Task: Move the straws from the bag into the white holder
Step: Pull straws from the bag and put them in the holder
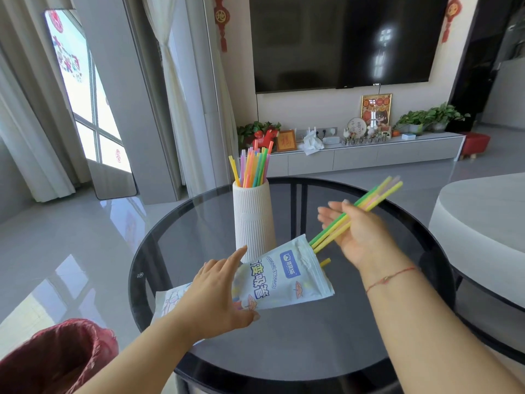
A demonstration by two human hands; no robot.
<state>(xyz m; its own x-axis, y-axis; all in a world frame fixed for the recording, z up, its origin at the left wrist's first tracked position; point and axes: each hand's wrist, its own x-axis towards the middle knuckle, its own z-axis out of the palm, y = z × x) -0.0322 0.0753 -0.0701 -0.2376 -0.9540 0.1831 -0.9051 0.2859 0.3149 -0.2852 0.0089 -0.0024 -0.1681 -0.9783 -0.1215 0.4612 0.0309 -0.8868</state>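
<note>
A white ribbed holder (pixel 253 220) stands at the middle of the round glass table (pixel 312 331), filled with several coloured straws (pixel 251 166). The printed straw bag (pixel 287 280) leans tilted just in front of the holder, its open end up and to the right. My left hand (pixel 216 297) grips the bag's lower left end, thumb under its edge. A bundle of green, yellow and pink straws (pixel 377 193) sticks out of the bag's mouth. My right hand (pixel 358 237) holds this bundle across its palm, to the right of the holder. One short yellow straw end (pixel 325 262) pokes out lower down.
A second white printed bag (pixel 170 302) lies flat on the glass under my left arm. A bin with a red liner (pixel 54 356) stands at the lower left on the floor. A white round table (pixel 488 223) sits close on the right. A TV console is far behind.
</note>
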